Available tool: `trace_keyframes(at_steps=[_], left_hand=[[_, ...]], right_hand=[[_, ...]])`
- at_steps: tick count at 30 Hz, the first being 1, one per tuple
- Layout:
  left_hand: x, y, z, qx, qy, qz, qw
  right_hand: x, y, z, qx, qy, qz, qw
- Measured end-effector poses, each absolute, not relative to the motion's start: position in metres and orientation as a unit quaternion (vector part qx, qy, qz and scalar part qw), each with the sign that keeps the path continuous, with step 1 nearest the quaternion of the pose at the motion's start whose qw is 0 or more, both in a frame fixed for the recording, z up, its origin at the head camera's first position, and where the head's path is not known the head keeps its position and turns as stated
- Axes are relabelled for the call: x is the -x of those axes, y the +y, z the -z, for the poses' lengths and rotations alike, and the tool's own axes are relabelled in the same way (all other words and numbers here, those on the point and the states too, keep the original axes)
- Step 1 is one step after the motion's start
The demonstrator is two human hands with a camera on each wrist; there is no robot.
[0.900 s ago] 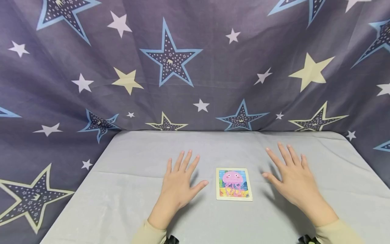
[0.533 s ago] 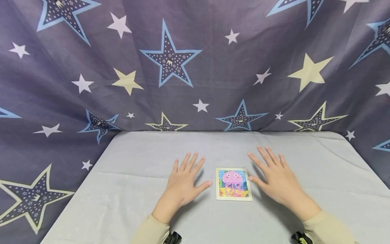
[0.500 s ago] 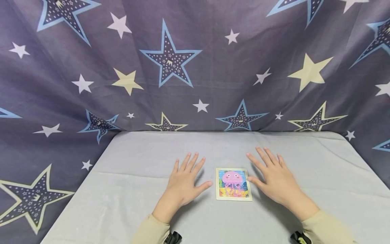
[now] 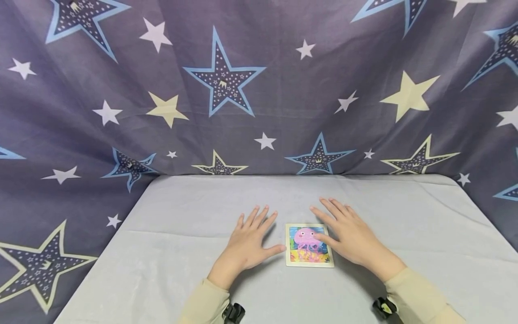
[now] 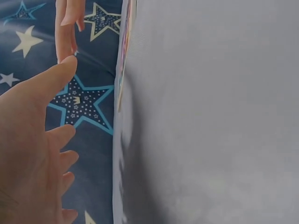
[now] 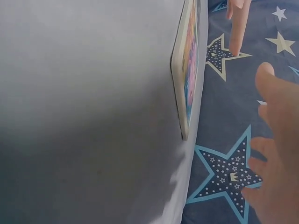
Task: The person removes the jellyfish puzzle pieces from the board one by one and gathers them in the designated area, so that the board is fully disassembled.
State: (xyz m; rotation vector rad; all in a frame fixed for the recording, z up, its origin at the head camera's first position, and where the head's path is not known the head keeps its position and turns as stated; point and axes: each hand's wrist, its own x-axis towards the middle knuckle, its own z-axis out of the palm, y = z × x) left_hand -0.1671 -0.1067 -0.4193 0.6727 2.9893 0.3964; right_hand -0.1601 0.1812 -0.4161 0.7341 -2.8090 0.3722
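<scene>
A small rectangular board with a pale frame and a pink jellyfish picture lies flat on the grey cloth. My left hand hovers at its left side, fingers spread, thumb tip right at the left edge in the head view. Over the board's right part reaches my right hand, its thumb overlapping the jellyfish. Both hands hold nothing. The right wrist view shows the board edge-on, below the level of the right hand. In the left wrist view only a thin sliver of the board appears.
Grey cloth covers the table. Behind it and on both sides hangs a dark curtain printed with stars. Each forearm has a beige sleeve and a black wrist device.
The right hand has moved left from beside the board until its thumb overlaps the picture. My left hand has shifted slightly right, toward the left edge. The board stays in place.
</scene>
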Motion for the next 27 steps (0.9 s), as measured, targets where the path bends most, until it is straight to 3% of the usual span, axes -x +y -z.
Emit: trace_keyframes(at_steps=[27], left_hand=[[0.187,-0.091,0.430,-0.241,0.940,-0.209,0.123]], right_hand=[[0.183,0.162,0.427,-0.323,-0.926,-0.177,0.081]])
